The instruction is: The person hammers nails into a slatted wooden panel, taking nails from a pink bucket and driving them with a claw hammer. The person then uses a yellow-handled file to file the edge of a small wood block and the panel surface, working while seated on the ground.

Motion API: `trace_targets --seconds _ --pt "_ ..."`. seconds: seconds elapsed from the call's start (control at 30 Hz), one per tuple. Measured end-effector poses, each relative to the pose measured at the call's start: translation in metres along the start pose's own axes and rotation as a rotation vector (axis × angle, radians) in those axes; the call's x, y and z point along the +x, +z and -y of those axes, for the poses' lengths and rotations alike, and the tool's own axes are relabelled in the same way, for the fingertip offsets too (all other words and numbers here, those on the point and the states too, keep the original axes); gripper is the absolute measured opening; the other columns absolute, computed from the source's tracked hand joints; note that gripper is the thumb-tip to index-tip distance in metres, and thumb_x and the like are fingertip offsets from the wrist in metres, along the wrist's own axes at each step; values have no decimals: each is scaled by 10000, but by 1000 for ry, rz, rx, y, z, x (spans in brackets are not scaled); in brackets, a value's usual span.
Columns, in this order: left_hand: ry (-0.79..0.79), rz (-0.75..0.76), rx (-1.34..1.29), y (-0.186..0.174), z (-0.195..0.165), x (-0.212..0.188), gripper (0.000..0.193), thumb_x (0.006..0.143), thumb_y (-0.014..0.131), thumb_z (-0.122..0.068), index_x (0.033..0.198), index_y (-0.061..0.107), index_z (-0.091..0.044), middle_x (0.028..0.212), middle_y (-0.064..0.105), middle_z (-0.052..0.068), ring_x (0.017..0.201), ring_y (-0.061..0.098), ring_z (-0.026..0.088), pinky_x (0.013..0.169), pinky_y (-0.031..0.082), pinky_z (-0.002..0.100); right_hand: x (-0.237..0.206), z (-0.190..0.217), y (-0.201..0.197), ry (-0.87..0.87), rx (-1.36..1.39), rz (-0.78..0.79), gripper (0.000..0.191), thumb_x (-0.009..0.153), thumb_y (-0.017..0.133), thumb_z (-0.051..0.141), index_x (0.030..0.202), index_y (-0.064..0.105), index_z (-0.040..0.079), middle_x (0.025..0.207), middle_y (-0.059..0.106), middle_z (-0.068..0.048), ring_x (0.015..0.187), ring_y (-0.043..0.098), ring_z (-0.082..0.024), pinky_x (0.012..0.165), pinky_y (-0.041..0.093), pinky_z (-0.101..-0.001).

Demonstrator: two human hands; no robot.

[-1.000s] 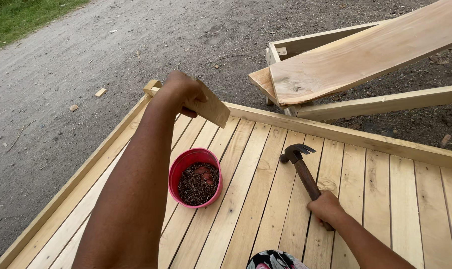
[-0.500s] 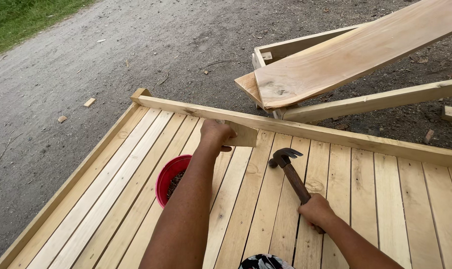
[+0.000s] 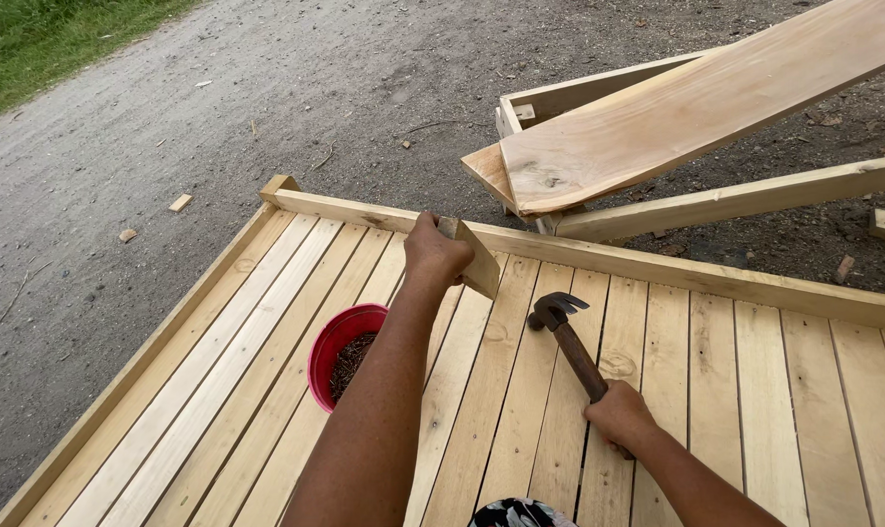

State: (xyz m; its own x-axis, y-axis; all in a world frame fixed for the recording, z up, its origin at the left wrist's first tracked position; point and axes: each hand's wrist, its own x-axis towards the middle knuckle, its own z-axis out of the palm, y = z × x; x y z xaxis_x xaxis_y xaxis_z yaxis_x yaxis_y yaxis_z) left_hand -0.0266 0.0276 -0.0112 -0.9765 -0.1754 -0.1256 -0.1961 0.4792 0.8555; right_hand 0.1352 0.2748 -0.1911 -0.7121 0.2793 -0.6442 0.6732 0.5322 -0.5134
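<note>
Gripping a claw hammer (image 3: pixel 567 342) by its handle, head resting on the deck boards (image 3: pixel 755 390), right hand (image 3: pixel 618 415); left hand (image 3: pixel 434 252), now lowered beyond the red nail bucket (image 3: pixel 340 353), clasps a short wood block (image 3: pixel 473 259) against the edge rail (image 3: pixel 657 263).

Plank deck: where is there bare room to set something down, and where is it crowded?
Free: the planks left of the red bowl of nails, out to the edge rail, and the planks right of the hammer toward the far rail. Crowded: the middle, where the left hand holds a wood block and the right hand grips the hammer.
</note>
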Motion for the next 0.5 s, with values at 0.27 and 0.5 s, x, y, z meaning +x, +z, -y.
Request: trace_targets --seconds 0.27,0.5 --pt "219 -134 -11 52 26 -18 428 748 791 -282 1114 733 -69 973 770 148 903 759 279 864 585 382 -7 0 2 38 -20 12 392 901 714 117 1264 597 28 610 612 -79 422 554 -204 404 460 -366" --pt "152 -135 105 53 18 -14 310 769 768 -231 941 770 27 919 755 239 882 763 363 850 608 422 -15 -8 -5 52 3 31 446 917 717 150 1328 612 14 615 595 -78 399 520 -192 391 427 -362"
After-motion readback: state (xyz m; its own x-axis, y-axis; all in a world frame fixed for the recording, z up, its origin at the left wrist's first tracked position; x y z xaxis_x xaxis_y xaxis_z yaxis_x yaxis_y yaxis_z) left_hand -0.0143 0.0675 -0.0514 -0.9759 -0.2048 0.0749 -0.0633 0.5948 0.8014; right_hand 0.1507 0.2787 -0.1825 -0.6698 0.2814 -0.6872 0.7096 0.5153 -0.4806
